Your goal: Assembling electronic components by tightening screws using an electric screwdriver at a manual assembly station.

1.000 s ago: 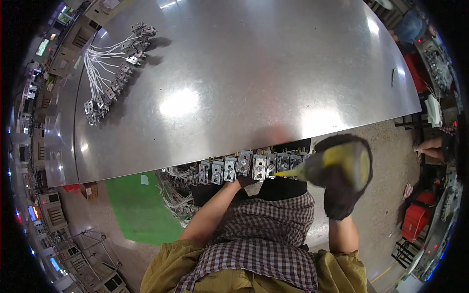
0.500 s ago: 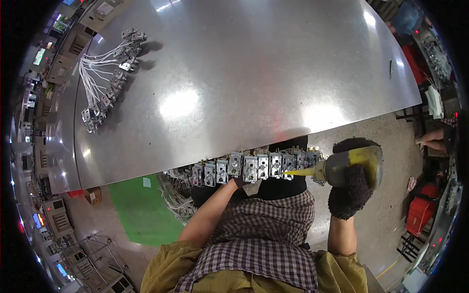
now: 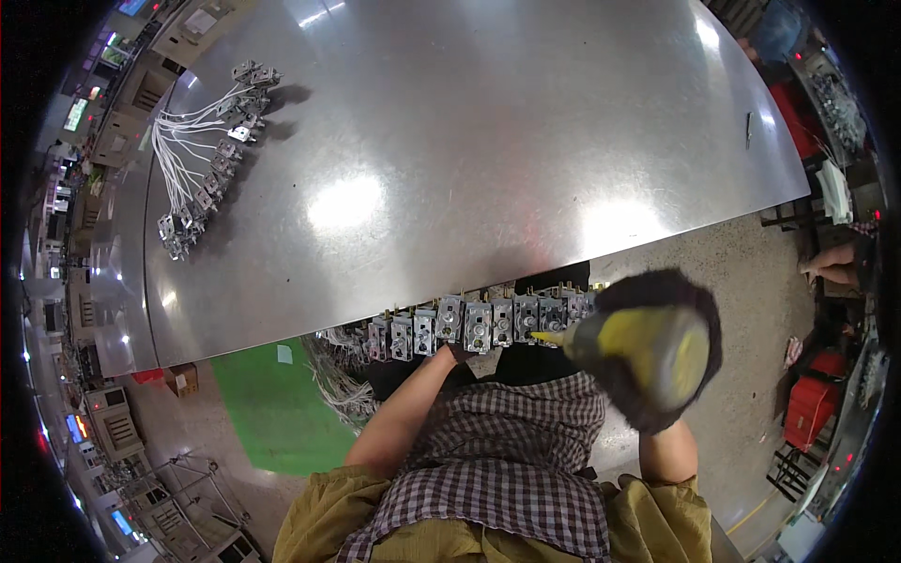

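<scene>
Our gloved right hand (image 3: 668, 375) gripped the yellow-handled screwdriver (image 3: 638, 349), tip pointing left at the row of small metal brackets (image 3: 479, 324) our left fingers (image 3: 460, 353) steadied.

A broad steel table (image 3: 488, 141) gleams under the lamps. Near its far left edge lies a bundle of white-wired metal parts (image 3: 202, 141). A green mat (image 3: 272, 403) covers the floor below, beside a red crate (image 3: 812, 408).

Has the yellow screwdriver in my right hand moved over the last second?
Yes. The yellow screwdriver in the gloved right hand dipped lower and rightward, then came back up; its tip now meets the row of metal switch units at the table edge.
</scene>
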Demonstrator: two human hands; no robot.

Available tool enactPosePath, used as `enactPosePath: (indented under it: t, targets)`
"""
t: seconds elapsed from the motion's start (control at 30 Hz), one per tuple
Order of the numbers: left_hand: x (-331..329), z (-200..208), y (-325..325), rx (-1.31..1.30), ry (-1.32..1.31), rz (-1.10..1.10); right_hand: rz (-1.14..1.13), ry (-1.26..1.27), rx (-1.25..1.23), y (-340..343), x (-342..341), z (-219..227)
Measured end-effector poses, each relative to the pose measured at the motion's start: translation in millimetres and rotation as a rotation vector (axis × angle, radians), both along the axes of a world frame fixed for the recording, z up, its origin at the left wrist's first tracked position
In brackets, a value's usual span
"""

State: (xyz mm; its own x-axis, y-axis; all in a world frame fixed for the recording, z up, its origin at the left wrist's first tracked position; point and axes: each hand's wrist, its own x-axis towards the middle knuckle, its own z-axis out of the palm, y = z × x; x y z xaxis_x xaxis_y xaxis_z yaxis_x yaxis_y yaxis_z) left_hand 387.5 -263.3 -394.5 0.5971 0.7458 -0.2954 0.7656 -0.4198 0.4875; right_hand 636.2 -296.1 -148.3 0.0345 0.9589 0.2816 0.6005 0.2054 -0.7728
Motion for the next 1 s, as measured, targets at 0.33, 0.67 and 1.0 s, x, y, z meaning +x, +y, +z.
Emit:
enactPosePath:
  t: [0.33, 0.67, 1.0]
  targets:
    - [1, 3, -2, -0.417, -0.32, 0.295, -0.382, 0.961, 0.079, 1, 13, 5]
    - [-5, -5, -6, -0.04, -0.261, 0.141, -0.393, 0.777, 0.158, 1, -1, 0]
    - [6, 20, 2, 0.101, 0.047, -0.089, 0.165, 0.43, -0.311, -25, 17, -28]
